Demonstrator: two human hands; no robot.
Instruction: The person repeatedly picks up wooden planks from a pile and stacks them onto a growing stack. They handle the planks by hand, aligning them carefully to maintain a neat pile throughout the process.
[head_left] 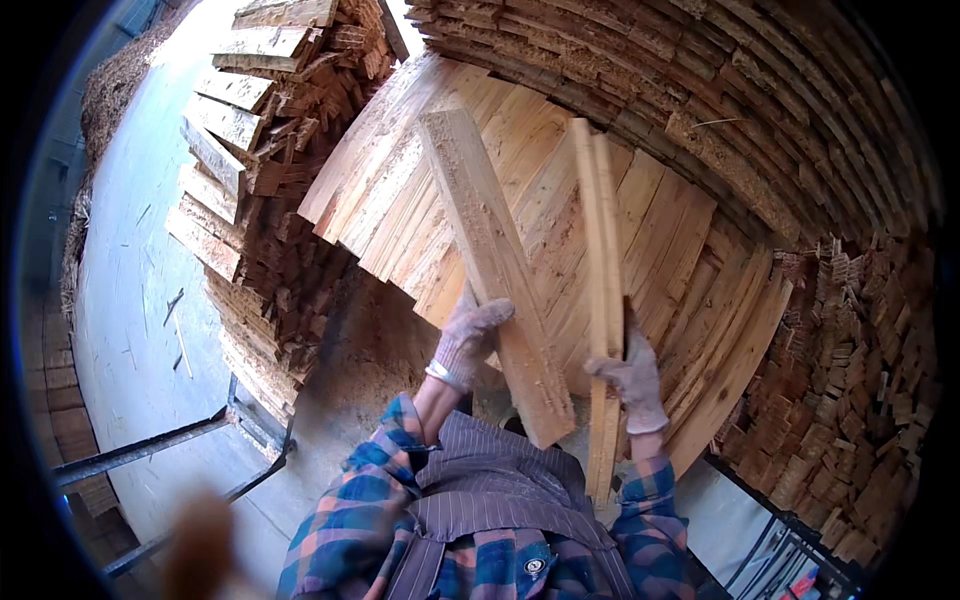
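My left hand [468, 338], in a grey work glove, grips the left edge of a wide rough wooden plank [490, 250] that lies slanted over a layer of boards. In the same kind of glove, my right hand [630, 378] holds a narrow plank [602, 260] turned on its edge, pointing away from me. Both planks rest above a flat stack of pale wooden boards [400, 180] right in front of me. My plaid sleeves and striped vest fill the bottom of the view.
Tall piles of cut boards [250, 150] stand to the left and curve around the back and right [840, 330]. A pale concrete floor [140, 290] runs along the left. A dark metal frame [160, 445] sits low at the left. Sawdust lies near the stack.
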